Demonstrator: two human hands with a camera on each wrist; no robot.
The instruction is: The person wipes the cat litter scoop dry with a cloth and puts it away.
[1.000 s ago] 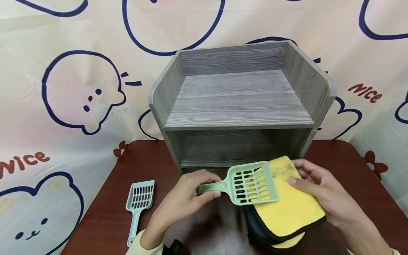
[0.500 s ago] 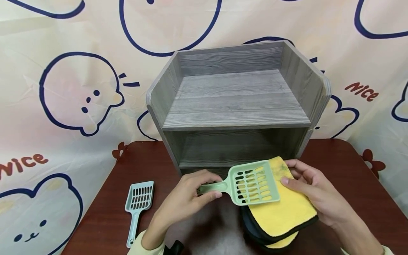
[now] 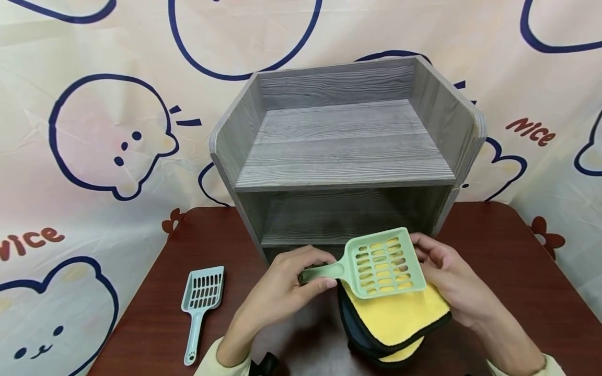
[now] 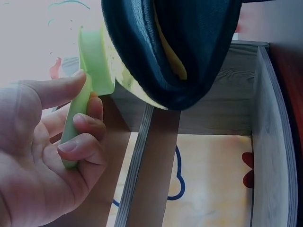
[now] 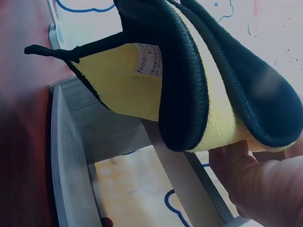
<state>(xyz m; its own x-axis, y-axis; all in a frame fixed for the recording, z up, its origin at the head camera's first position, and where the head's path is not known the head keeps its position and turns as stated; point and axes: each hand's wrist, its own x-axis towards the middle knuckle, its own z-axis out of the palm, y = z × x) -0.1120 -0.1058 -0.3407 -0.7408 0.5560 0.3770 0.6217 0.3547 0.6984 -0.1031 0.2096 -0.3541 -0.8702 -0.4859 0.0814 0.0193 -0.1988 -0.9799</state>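
My left hand grips the handle of a light green slotted litter scoop; in the left wrist view its fingers curl round the green handle. My right hand holds a folded cloth, yellow on one face and dark navy on the other, with black edging. The scoop's head overlaps the cloth in the head view, and yellow shows through its slots. A white printed label shows on the cloth's yellow side in the right wrist view. The right fingertips are partly hidden behind the scoop and cloth.
A pale blue slotted scoop lies on the dark red-brown table at the left. Behind the hands stands a grey wood-grain two-level shelf. A cartoon-printed curtain hangs behind the table.
The right hand has moved left with the cloth, bringing it further under the scoop head. The scoop has shifted slightly right and tilted up a little. The blue scoop stays on the table.
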